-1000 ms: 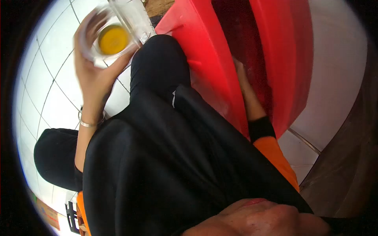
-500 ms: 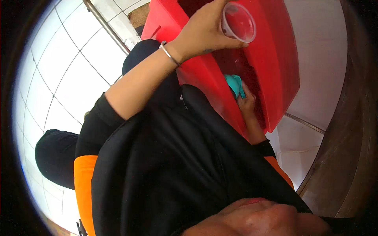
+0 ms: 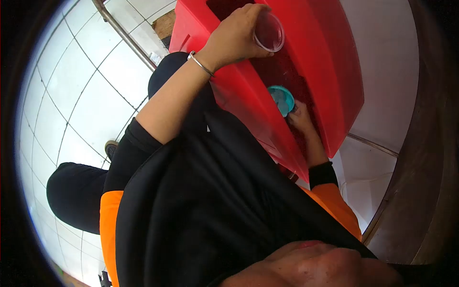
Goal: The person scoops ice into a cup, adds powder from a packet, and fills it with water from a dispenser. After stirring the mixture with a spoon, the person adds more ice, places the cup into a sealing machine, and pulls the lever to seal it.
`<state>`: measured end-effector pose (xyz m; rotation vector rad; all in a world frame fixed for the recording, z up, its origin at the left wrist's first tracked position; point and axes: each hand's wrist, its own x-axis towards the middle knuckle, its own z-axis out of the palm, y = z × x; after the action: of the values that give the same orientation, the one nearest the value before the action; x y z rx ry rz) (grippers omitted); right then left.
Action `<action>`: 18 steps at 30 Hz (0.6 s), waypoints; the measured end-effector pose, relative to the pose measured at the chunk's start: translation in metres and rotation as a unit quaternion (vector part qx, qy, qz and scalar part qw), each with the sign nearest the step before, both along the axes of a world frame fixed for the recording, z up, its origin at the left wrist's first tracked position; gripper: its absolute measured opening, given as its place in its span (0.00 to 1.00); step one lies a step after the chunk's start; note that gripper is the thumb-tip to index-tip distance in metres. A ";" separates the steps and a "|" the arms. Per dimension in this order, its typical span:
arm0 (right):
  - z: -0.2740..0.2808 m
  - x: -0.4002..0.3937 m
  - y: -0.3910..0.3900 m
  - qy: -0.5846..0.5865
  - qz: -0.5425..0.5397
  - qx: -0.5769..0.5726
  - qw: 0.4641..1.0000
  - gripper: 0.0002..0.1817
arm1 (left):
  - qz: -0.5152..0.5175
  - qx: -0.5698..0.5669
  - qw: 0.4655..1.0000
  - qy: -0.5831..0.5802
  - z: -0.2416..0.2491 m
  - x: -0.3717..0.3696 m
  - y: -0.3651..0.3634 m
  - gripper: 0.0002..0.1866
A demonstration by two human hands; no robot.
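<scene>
Clear cup [image 3: 269,32]: being held over the dark inside of the red tub [image 3: 334,71], mouth tipping sideways, long axis lying roughly level.
Left hand [image 3: 236,36]: wrapping around the clear cup from its base side, a bracelet [image 3: 200,63] sitting on the wrist.
Teal scoop [image 3: 282,99]: sitting lower in the tub, below the cup and apart from it.
Right hand [image 3: 301,119]: reaching into the tub and gripping the teal scoop, fingers closing on it.
Surroundings: white tiled floor [image 3: 76,95] lying beside the tub.
</scene>
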<state>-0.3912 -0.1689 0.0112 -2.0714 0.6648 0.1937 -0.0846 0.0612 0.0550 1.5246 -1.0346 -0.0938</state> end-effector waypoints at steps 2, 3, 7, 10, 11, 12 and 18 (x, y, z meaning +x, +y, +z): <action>-0.005 0.008 -0.022 0.085 0.004 0.076 0.993 0.13 | 0.029 0.041 0.998 -0.039 -0.018 -0.004 -0.012 0.45; -0.003 0.014 -0.023 0.168 0.009 0.150 0.974 0.09 | 0.061 0.080 0.992 -0.079 -0.020 -0.006 -0.015 0.44; 0.010 0.029 0.002 0.144 -0.039 0.263 0.953 0.11 | 0.074 0.114 0.985 -0.109 -0.024 -0.009 -0.016 0.45; 0.029 0.041 0.019 0.111 -0.056 0.275 0.953 0.06 | 0.078 0.106 0.984 -0.117 -0.022 -0.010 -0.014 0.45; 0.036 0.045 0.022 0.108 -0.077 0.300 0.945 0.05 | 0.071 0.114 0.984 -0.113 -0.022 -0.010 -0.014 0.46; 0.042 0.048 0.025 0.105 -0.100 0.325 0.935 0.04 | 0.063 0.122 0.985 -0.108 -0.021 -0.010 -0.013 0.46; 0.091 0.083 0.056 0.021 -0.128 0.387 0.913 0.11 | 0.058 0.136 0.982 -0.122 -0.023 -0.013 -0.014 0.45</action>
<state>-0.3083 -0.1128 0.1020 -1.2096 0.7286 0.2964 -0.0976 0.0475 0.0317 1.8759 -1.1580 0.0357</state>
